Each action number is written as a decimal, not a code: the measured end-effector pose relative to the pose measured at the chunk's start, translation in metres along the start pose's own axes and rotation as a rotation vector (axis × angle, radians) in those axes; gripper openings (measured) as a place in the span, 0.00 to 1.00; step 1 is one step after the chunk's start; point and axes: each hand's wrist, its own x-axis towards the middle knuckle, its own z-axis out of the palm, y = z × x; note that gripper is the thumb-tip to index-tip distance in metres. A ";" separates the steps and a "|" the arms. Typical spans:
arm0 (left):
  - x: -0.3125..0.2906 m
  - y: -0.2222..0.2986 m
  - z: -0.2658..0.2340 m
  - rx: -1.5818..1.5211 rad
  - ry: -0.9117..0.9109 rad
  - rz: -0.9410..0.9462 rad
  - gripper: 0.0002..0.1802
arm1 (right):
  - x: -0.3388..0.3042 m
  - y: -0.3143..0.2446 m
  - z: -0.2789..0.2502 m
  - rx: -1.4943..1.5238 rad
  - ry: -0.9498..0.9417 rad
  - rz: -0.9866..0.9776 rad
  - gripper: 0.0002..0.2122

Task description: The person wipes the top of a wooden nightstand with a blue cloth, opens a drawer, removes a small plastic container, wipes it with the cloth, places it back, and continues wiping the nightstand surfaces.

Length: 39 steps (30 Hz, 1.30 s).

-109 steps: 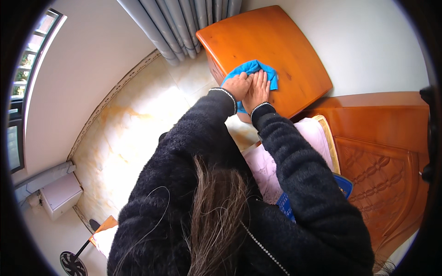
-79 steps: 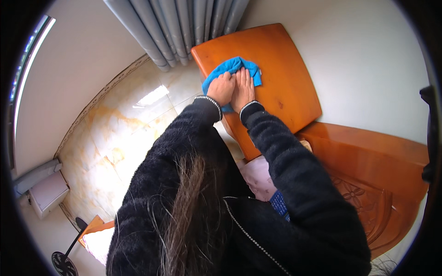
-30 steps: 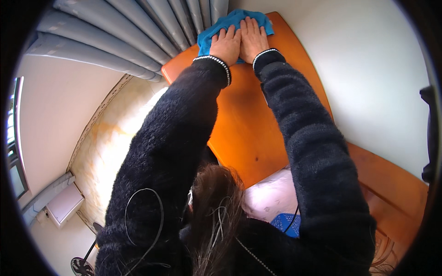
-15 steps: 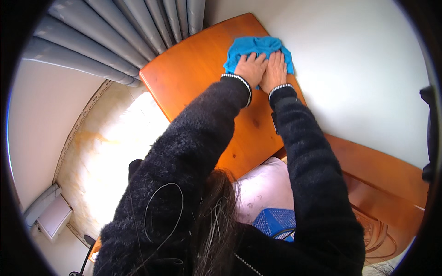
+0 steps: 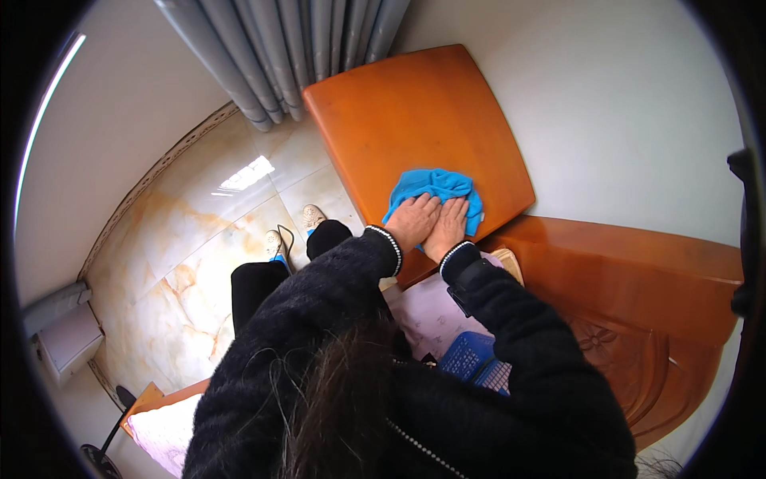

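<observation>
Blue cloth [image 5: 437, 194] now at the near edge of the orange cabinet top [image 5: 415, 120], dragged back from the far corner. Pinned flat under left hand [image 5: 412, 223] and right hand [image 5: 447, 229], palms pressing, fingers unclenched. Far side already wiped, apparently. Curtain [image 5: 295, 48] beyond, headboard [image 5: 638, 295] to the right.

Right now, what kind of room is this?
Most likely a home bedroom. A carved wooden headboard stands against the wall beside an orange wooden nightstand, grey curtains hang behind it, and both hands press a blue cloth on its top.
</observation>
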 end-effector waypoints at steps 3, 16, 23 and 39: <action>-0.035 0.001 0.001 -0.085 0.024 -0.131 0.28 | -0.023 -0.027 -0.008 0.076 -0.061 -0.261 0.33; -0.158 -0.096 -0.050 -0.600 -0.166 -0.187 0.17 | -0.134 0.045 -0.227 -0.234 -0.306 -0.437 0.23; -0.256 -0.131 -0.117 -0.803 0.249 -0.202 0.16 | -0.246 0.077 -0.280 -0.161 -0.882 0.075 0.35; -0.416 -0.132 -0.115 -1.107 0.734 -0.615 0.12 | -0.272 0.075 -0.060 0.375 -0.068 0.360 0.24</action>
